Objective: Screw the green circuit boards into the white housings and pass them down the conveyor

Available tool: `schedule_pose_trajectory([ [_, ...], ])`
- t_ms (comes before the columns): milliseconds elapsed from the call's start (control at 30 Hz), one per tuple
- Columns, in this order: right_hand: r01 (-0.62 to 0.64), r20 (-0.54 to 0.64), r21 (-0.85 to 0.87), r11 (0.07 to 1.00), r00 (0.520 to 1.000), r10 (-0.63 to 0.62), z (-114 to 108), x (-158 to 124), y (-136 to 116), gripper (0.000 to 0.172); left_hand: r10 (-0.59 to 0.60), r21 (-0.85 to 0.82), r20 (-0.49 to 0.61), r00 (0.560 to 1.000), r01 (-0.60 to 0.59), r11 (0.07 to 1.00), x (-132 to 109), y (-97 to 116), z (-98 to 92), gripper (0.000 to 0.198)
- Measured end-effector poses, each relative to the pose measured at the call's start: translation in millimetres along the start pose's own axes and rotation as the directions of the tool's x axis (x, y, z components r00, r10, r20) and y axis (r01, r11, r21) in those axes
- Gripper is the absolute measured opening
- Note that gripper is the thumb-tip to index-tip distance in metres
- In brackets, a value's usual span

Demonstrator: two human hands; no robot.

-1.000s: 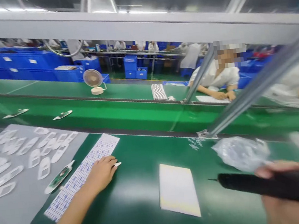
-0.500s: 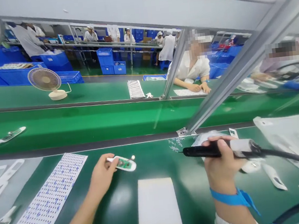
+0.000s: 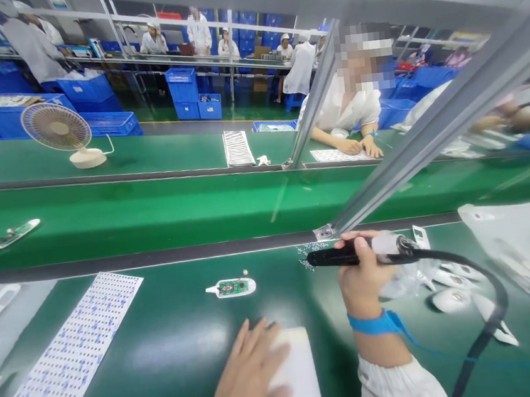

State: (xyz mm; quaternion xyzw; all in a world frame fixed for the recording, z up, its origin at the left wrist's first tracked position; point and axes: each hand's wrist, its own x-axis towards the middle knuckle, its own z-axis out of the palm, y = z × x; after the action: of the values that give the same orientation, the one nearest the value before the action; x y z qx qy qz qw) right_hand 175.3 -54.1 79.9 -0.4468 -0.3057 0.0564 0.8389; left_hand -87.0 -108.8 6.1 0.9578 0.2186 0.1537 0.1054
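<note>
Green bench carries printed sheet (and white device).

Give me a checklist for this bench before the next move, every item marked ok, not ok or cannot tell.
1. Right hand on the black corded pen tool: ok, wrapped round its body.
2. Blue wrist strap on the right wrist: ok; its grounding: cannot tell.
3. White casing with green circuit board: ok, flat on the green mat, neither hand touching it.
4. Small white round piece: not ok, loose beside the casing.
5. Left hand: ok, on the white pad, apart from the casing.
6. Tool's black cord: cannot tell whether it catches the white plastic parts.
</note>
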Motion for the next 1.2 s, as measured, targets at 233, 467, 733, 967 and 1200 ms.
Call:
schedule_pose_trajectory([
  [233,0.013,-0.017,0.007,1.000,1.000,-0.013,0.9,3.3,-14.0,0.012,-0.020,0.119,-0.203,0.979,0.045,0.992,-8.9,36.5,31.4,0.035],
  [467,-0.018,0.096,-0.054,0.998,0.995,0.023,4.8,-0.8,-48.7,0.018,-0.121,-0.100,-0.134,0.984,0.108,0.989,27.4,80.2,48.1,0.053],
  [733,-0.121,0.253,-0.064,0.991,0.958,0.133,-5.8,-16.9,-86.6,0.016,-0.416,-0.558,-0.123,0.901,0.284,0.780,41.6,75.7,38.3,0.030],
  [967,-0.242,0.370,-0.021,0.970,0.899,0.233,-5.6,-32.2,-103.5,0.019,-0.484,-0.570,-0.095,0.870,0.351,0.742,60.2,22.0,15.0,0.025],
  [1200,-0.257,0.417,-0.011,0.966,0.877,0.238,-1.5,-38.6,-106.6,0.019,-0.395,-0.517,-0.173,0.902,0.258,0.816,60.8,15.8,12.9,0.012],
])
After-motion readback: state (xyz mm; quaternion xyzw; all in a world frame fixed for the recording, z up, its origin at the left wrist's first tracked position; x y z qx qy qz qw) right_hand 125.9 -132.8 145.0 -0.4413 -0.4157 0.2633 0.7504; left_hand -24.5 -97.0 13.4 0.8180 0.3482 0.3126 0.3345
